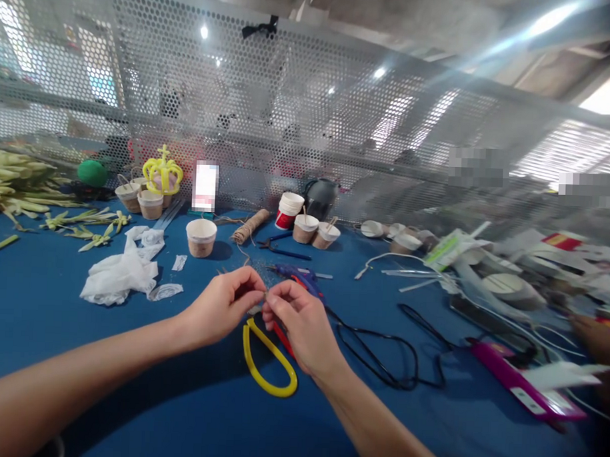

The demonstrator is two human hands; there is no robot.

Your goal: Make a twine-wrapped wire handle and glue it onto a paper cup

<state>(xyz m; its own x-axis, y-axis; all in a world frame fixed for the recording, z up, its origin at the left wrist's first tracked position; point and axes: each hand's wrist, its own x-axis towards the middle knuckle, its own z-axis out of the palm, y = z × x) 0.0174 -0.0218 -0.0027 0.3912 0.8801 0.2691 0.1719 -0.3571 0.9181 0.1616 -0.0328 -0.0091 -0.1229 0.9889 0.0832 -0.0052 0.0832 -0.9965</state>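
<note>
My left hand and my right hand meet fingertip to fingertip above the blue table. Both are pinched on something too small to make out. Just below them lies a yellow loop, with a red handle partly hidden by my right hand. Behind my right hand rests a blue glue gun. A paper cup stands beyond my left hand, and a roll of brown twine lies farther back.
Crumpled white paper lies at the left, near a yellow crown and green stems. Black cable and a purple power strip spread over the right side. A perforated metal screen runs along the back.
</note>
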